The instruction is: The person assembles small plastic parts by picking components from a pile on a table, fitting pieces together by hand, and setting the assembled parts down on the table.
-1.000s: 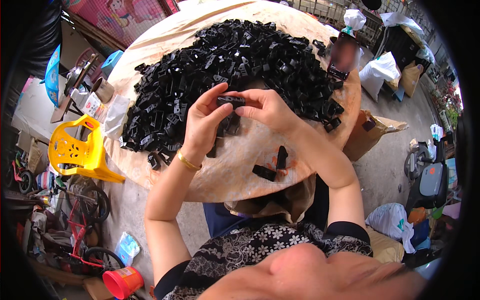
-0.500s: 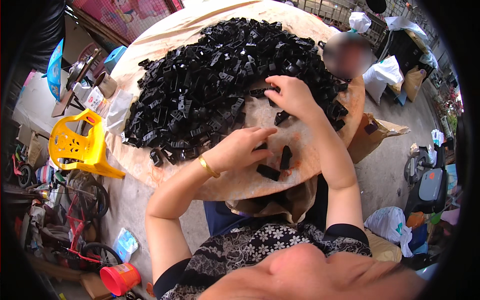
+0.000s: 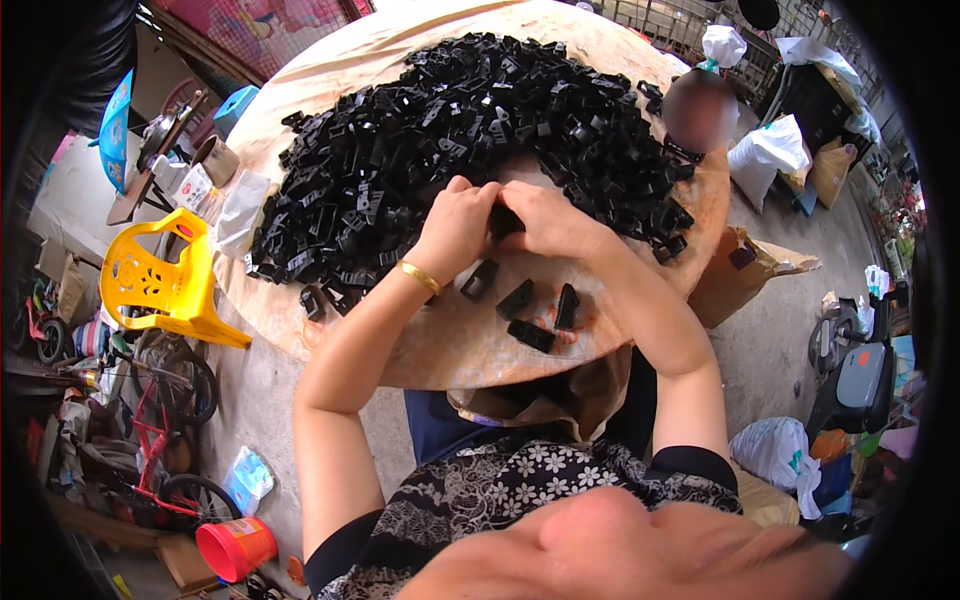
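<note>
1. Left hand (image 3: 455,228) and right hand (image 3: 548,218): fingers curled inward, fingertips close together, gripping a black part (image 3: 504,222), mostly hidden between them, at the near edge of the pile (image 3: 440,120).
2. Four loose pieces (image 3: 531,335): on the table (image 3: 450,350), nearside of the pile.
3. Yellow chair (image 3: 190,285): left of the pile.

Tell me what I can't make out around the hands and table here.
All in the head view:
Dark piece between the left hand and right hand: its shape, mostly covered by both hands.
Black pile: its lower pieces, buried under the upper ones.
Table: its far rim, cut off by the upper picture edge.
Blurred patch, right of the pile: details smeared out.
</note>
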The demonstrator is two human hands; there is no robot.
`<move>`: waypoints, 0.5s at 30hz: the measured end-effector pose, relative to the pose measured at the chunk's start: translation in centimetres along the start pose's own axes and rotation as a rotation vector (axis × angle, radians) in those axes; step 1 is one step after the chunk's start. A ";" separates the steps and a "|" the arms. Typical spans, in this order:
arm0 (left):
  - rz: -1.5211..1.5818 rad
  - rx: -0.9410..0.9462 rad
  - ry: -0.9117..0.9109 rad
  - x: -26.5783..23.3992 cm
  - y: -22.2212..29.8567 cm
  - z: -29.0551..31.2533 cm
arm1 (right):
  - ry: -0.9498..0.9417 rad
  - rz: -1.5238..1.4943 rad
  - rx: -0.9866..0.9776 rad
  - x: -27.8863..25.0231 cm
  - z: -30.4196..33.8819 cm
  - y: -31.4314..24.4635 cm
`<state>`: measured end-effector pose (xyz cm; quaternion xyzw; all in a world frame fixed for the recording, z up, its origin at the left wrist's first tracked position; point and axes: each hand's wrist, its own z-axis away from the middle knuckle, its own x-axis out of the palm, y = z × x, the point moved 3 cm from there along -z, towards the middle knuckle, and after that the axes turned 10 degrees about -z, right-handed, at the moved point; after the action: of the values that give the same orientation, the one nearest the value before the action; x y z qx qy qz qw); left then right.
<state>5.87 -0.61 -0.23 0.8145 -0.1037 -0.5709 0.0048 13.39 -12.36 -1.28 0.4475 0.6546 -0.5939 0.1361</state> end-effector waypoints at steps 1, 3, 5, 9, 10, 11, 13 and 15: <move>-0.023 -0.025 0.002 -0.2 0.2 0.1 | 0.004 0.000 0.002 -0.1 -0.1 0.1; 0.022 -0.019 0.087 -0.9 0.4 0.3 | 0.049 -0.004 0.000 -0.3 -0.3 0.2; 0.068 -0.015 0.171 -1.5 0.4 0.5 | 0.109 -0.012 0.010 -0.8 -0.3 -0.3; 0.763 -0.425 0.251 -2.8 -0.7 1.1 | 0.273 -0.367 -0.123 -1.9 -0.3 -1.9; 0.842 -0.442 0.237 -3.1 -1.1 1.4 | 0.298 -0.451 -0.141 -1.9 -0.2 -2.3; 0.922 -0.460 0.223 -3.3 -1.5 1.6 | 0.299 -0.450 -0.142 -1.9 -0.1 -2.7; 0.943 -0.427 0.226 -3.7 -2.0 1.9 | 0.311 -0.464 -0.168 -2.2 0.1 -3.5; 0.980 -0.432 0.134 -3.9 -2.1 2.1 | 0.352 -0.541 -0.209 -1.8 0.0 -3.3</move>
<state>3.00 2.32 2.42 0.6859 -0.3510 -0.4568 0.4446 11.97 -12.77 2.17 0.3367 0.8206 -0.4516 -0.0965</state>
